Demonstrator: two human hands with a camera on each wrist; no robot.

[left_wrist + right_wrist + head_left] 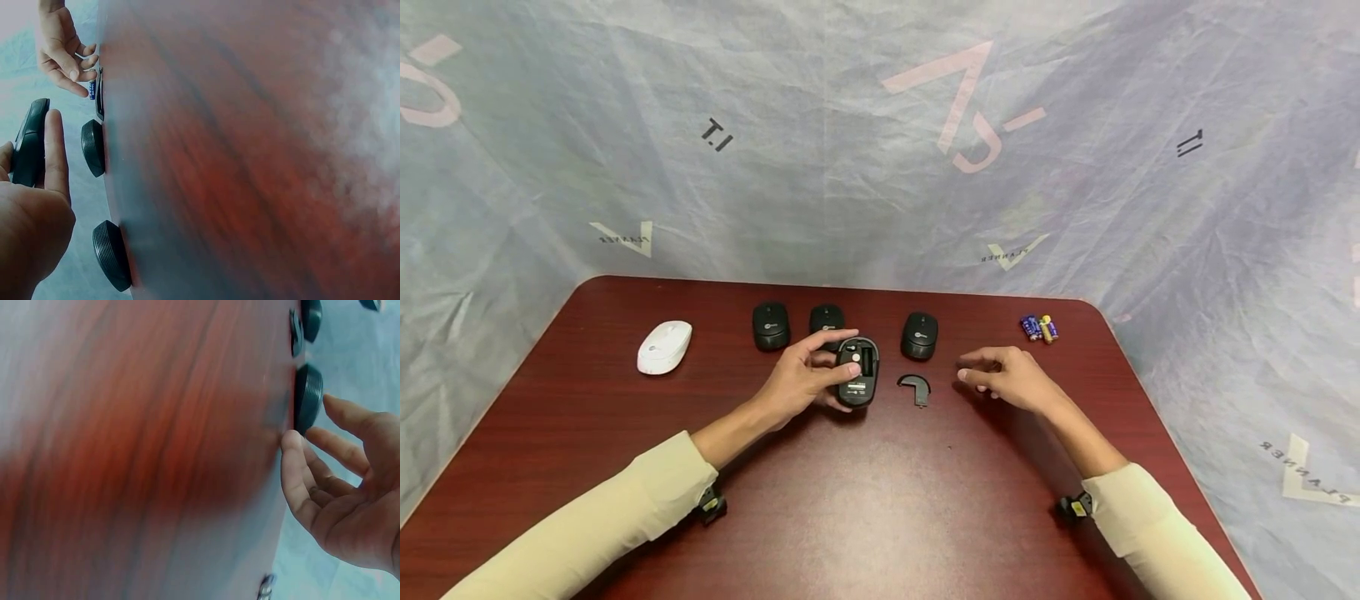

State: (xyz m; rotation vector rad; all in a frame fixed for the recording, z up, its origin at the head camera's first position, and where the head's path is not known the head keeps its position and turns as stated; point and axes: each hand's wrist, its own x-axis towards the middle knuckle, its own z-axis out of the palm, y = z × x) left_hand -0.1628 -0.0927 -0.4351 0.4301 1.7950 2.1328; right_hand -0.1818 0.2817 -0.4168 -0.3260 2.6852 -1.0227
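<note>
My left hand (pixel 797 375) grips a black computer mouse (pixel 861 392) above the table, thumb across its underside, which faces up. The mouse's battery compartment (pixel 869 360) is uncovered and looks vacant. To the right of it, a black curved battery cover (pixel 917 387) lies on the table. My right hand (pixel 1011 379) is further right with its fingers loosely bent and nothing in them; in the right wrist view, the same hand (pixel 350 487) has thumb and fingers apart. Beyond it, a small group of batteries (pixel 1039 327), some blue and some yellowish, lies near the back right.
Along the back of the dark red table (pixel 880 517) stand a black mouse (pixel 771 326), a second black mouse (pixel 826 317) partly behind my left hand, and a third black mouse (pixel 919 336). A white mouse (pixel 665 347) sits at the left. Printed grey cloth (pixel 820 192) hangs behind.
</note>
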